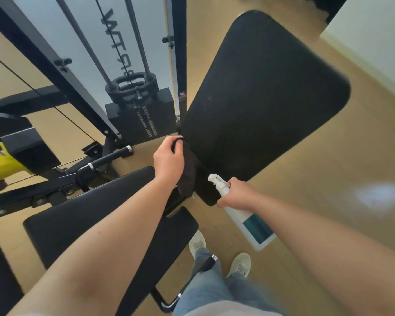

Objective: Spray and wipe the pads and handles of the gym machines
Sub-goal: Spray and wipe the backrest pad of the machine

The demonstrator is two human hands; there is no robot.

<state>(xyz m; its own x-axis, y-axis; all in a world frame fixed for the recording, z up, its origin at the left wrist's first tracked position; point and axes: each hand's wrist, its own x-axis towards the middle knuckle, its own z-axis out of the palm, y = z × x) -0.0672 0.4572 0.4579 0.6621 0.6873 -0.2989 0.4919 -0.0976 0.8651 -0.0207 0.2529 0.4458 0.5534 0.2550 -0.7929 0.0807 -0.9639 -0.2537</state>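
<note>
Back pad [260, 99]: large black upholstered pad, centre to far right, sloping away from the viewer; its near lower corner sits between the two hands
Cloth [188, 169]: dark rag, draped down against the pad's near left edge, likely bunched at the top so it can be dragged along that edge
Left hand [169, 159]: closed around the top of the cloth, knuckles up, pressing it to the pad's rim
Spray bottle [242, 210]: white with a teal label, nozzle pointed far-left at the pad's lower corner, body angled back toward the viewer
Right hand [236, 193]: wrapped round the bottle's neck just below the trigger, apparently ready to spray
Seat pad [96, 220]: long black pad, near left, beneath the left forearm
Handles [110, 158]: black grips with chrome collars, left of the cloth, seemingly still to be wiped
Weight stack [141, 115]: far centre, behind the pad edge, with guide rods and cables above
In the way: the machine's frame and cables crowd the left side; the right is open floor
</note>
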